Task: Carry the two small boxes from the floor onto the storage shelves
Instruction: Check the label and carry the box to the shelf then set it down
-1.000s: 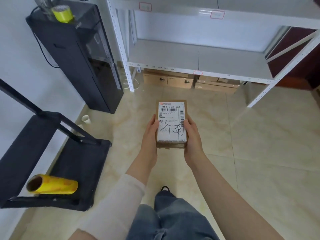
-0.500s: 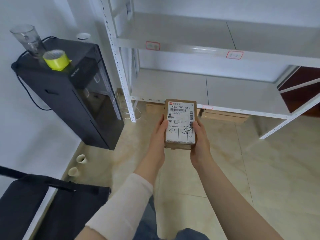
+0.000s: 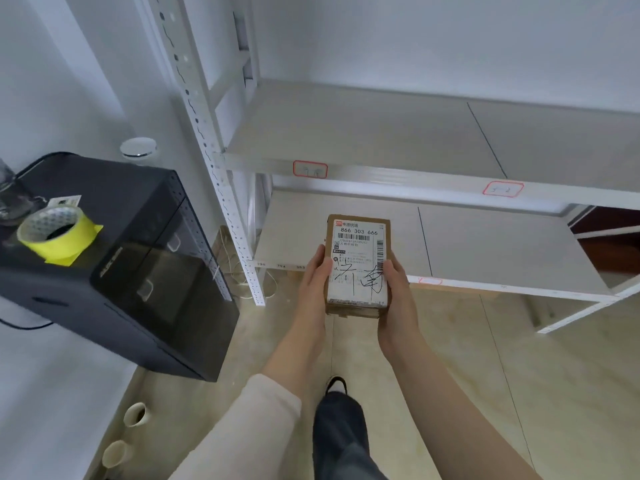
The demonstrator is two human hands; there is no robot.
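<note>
A small brown cardboard box (image 3: 358,265) with a white shipping label and black handwriting on top is held flat in front of me. My left hand (image 3: 313,289) grips its left side and my right hand (image 3: 398,299) grips its right side. The box hangs above the floor, just in front of the white metal storage shelves (image 3: 381,171). Two bare grey shelf boards lie ahead, one above the box (image 3: 346,126) and one behind it (image 3: 485,244). Only one box is in view.
A black cabinet (image 3: 114,258) stands at the left with a yellow tape roll (image 3: 52,233) and a glass on top. Two paper cups (image 3: 135,414) lie on the tiled floor by the wall. My foot (image 3: 336,384) is below the box.
I have moved closer to the shelves and the view has tilted up. The box, still held in both hands, has risen from floor level to the lower shelf's height.
</note>
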